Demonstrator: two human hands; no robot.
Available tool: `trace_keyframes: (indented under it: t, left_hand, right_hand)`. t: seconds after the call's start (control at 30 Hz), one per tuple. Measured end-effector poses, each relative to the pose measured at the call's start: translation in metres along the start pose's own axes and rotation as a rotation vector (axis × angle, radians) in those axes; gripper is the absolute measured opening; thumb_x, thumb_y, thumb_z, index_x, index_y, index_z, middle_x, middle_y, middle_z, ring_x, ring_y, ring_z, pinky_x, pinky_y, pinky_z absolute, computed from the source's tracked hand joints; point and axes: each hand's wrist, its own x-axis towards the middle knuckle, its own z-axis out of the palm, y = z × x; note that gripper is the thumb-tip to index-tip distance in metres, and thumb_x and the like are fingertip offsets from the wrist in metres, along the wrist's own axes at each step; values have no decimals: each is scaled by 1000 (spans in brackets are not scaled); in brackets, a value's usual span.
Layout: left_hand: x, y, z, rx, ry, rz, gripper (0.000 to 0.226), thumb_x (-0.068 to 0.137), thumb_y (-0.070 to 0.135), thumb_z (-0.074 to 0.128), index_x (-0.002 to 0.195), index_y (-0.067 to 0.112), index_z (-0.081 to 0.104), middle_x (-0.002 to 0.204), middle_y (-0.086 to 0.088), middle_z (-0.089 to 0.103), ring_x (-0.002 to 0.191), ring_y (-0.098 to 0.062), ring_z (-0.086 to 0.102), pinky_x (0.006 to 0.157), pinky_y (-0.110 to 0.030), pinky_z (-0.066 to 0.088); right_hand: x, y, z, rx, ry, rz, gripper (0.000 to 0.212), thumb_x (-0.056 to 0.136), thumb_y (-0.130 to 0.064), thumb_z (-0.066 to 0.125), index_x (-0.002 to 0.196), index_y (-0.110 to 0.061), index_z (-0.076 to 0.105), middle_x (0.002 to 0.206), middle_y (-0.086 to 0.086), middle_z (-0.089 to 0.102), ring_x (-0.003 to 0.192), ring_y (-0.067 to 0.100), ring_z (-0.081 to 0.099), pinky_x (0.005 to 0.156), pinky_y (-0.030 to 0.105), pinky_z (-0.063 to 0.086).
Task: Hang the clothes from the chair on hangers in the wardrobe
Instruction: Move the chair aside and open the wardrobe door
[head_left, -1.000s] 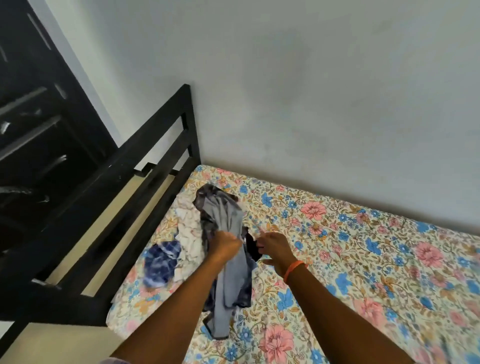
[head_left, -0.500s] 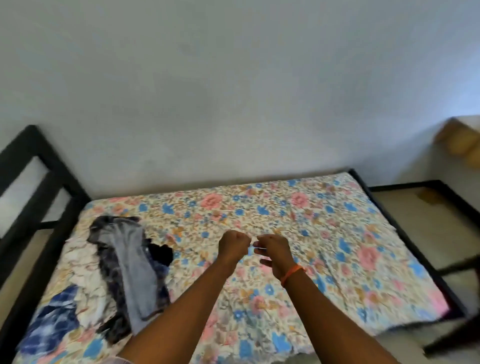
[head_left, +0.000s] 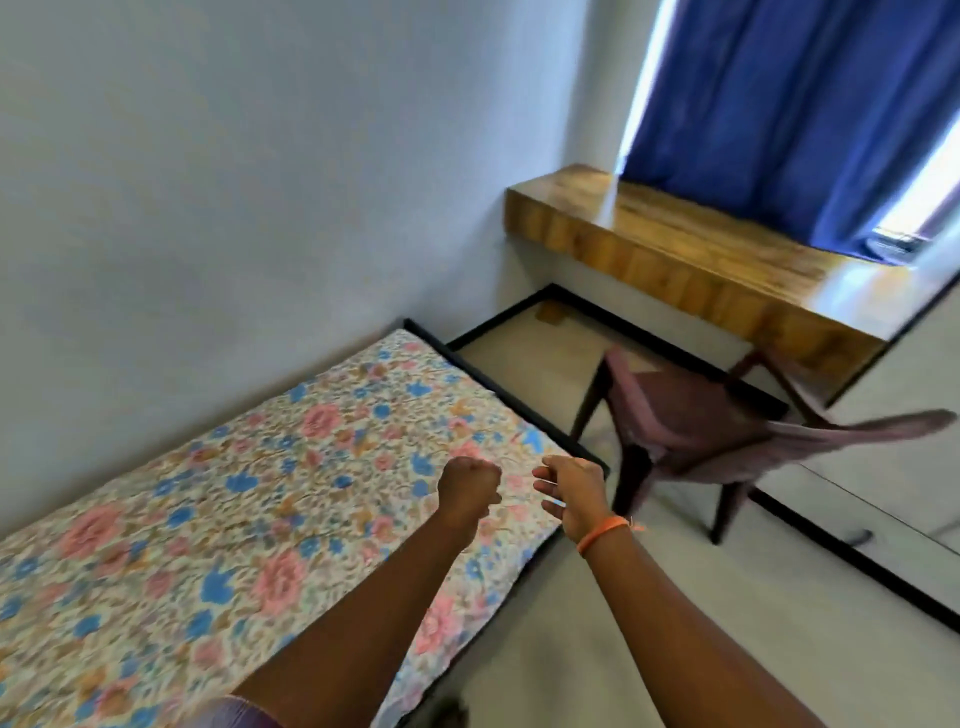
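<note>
A maroon plastic chair (head_left: 691, 421) stands at the right, between the bed and the desk, and I see no clothes on its seat. My left hand (head_left: 467, 491) is curled into a fist above the bed's near corner and holds nothing. My right hand (head_left: 569, 493) hovers beside it with loosely curled fingers, also holding nothing, and an orange band circles its wrist. Neither the clothes nor the wardrobe are in view.
The bed (head_left: 234, 519), under a floral sheet, fills the lower left along the pale wall. A wooden desk (head_left: 701, 260) runs along the far right wall under a blue curtain (head_left: 779, 104). Pale floor lies between bed and chair.
My view has swung right, from the clothes pile at the bed's left end to the chair and desk. My left hand let go of the grey garment, which is now out of view.
</note>
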Motion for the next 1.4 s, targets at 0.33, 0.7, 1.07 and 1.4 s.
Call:
trace_keyframes:
  t: [0.33, 0.7, 1.07, 1.4]
  left_hand:
    - [78, 75, 283, 127, -342, -45, 14, 86, 9, 55, 73, 12, 60, 71, -8, 64, 58, -21, 61, 49, -22, 40]
    - [130, 111, 526, 65, -380, -314, 39, 83, 27, 67, 113, 10, 49, 113, 1, 54, 103, -29, 59, 95, -43, 51]
    - [170, 80, 589, 20, 223, -483, 44, 87, 6, 61, 129, -3, 54, 128, -18, 59, 108, -35, 59, 90, -39, 52]
    - [179, 100, 620, 366, 253, -387, 62, 71, 35, 58, 127, 8, 56, 124, -11, 61, 112, -35, 56, 96, -39, 45]
  right_hand:
    - [147, -90, -202, 223, 341, 36, 14, 98, -16, 54, 85, -15, 58, 74, 2, 61, 61, 14, 55, 56, 26, 38]
    - [291, -174, -418, 35, 858, -94, 31, 69, -36, 67, 80, -8, 62, 81, 11, 63, 83, 35, 63, 75, 42, 51]
    - [410, -200, -562, -1251, 535, -134, 45, 82, -37, 66, 120, -12, 60, 132, 17, 50, 130, 36, 43, 114, 56, 16]
    - [424, -202, -588, -1499, 412, -214, 29, 85, -38, 54, 108, -21, 59, 104, 6, 60, 95, 30, 60, 92, 53, 35]
